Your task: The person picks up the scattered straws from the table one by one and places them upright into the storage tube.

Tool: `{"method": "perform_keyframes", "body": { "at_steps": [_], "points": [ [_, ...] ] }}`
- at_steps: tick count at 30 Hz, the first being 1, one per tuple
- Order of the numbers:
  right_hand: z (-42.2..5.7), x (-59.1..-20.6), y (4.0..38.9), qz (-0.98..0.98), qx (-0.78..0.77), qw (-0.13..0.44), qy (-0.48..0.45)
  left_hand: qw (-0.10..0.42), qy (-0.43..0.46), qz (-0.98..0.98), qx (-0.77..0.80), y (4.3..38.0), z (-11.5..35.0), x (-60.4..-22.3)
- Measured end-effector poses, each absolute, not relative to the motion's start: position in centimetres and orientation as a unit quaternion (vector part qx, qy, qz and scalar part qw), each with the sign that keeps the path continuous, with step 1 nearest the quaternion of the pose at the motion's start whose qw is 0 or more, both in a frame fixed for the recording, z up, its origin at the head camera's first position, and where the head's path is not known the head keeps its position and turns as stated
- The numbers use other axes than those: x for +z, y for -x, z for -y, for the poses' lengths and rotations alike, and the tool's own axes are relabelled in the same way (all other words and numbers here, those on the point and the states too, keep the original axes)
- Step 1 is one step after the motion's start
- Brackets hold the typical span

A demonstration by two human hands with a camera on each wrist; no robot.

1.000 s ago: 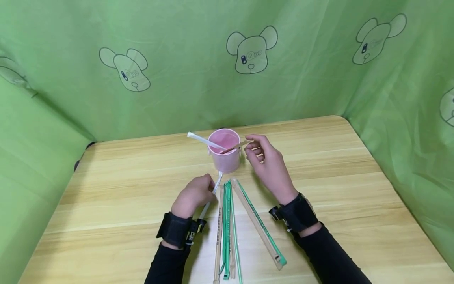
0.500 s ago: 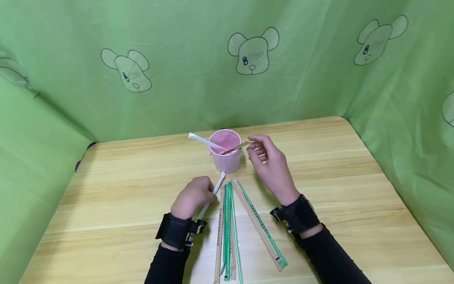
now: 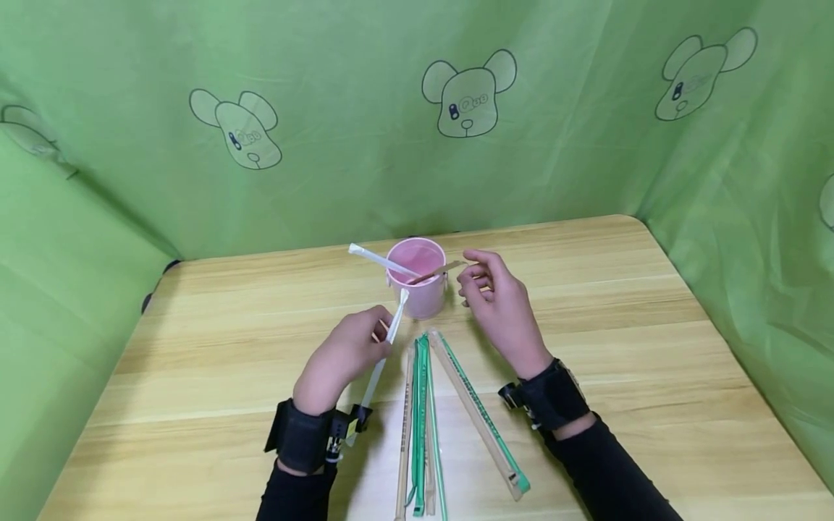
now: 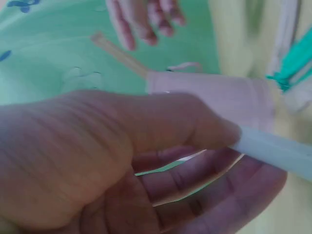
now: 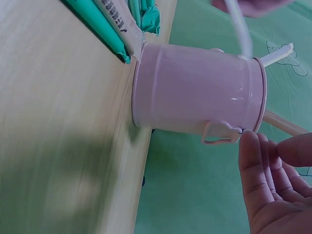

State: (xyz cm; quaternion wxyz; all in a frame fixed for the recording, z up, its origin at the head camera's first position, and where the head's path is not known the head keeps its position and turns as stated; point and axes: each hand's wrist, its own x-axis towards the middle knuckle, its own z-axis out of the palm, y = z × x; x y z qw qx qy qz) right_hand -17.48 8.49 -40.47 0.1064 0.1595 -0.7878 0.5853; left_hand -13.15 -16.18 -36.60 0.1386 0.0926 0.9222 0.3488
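Currently | left fingers [image 4: 178,181] pinch white straw [image 3: 374,382] | pink bucket [image 3: 425,300] holds 2 straws [image 3: 374,257]

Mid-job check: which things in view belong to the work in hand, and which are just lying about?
Likely part of the job:
pink bucket
white straw, held by the left hand
second white straw and brown straw, both leaning in the bucket
loose green straws and loose brown straws, probably

Only surroundings:
table
green backdrop
black wrist straps
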Motion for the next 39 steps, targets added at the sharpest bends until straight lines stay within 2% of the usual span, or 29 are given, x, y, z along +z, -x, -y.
{"method": "perform_keyframes", "body": {
  "at_steps": [12,20,26,33,39],
  "points": [
    [-8.2,-40.6,17.5,0.791,0.584,0.097,-0.155,-0.028,-0.147,-0.892,0.428,12.2,15.7,-33.6],
    [-8.0,-40.6,17.5,0.793,0.579,0.095,-0.163,-0.194,-0.231,-0.823,0.481,12.2,15.0,-33.3],
    [-7.9,-40.9,17.4,0.800,0.569,0.088,-0.171,-0.286,-0.258,-0.756,0.529,12.3,14.6,-33.2],
    [-7.8,-40.9,17.3,0.814,0.550,0.083,-0.170,-0.353,-0.259,-0.708,0.554,12.3,14.5,-33.1],
    [-7.6,-41.2,17.4,0.821,0.537,0.075,-0.179,-0.357,-0.252,-0.700,0.565,12.5,14.3,-33.2]
  ]
}}
